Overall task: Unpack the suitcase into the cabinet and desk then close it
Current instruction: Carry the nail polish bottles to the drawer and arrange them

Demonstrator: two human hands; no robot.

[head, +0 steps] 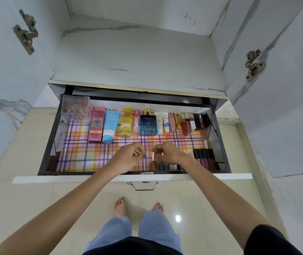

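Curled fingers [158,149] of the right hand [169,153] grip a rose-gold cosmetic tube [155,156], while the left hand [128,157] pinches a tiny metallic piece [140,153], both above the plaid liner [84,153] near the front edge of the open cabinet drawer [220,176], whose back edge carries a row of cosmetics [147,124].

Bare plaid liner [84,153] leaves open room across the left and middle of the pulled-out drawer [73,179]. A row of cosmetics [148,125] lines the back, a clear box [76,109] fills the back-left corner, and dark lip-gloss tubes [205,159] crowd the front right. The left hand [128,157], pinching a small metal piece [140,153], and the right hand [170,153], gripping a rose-gold tube [154,156], occupy the front middle.
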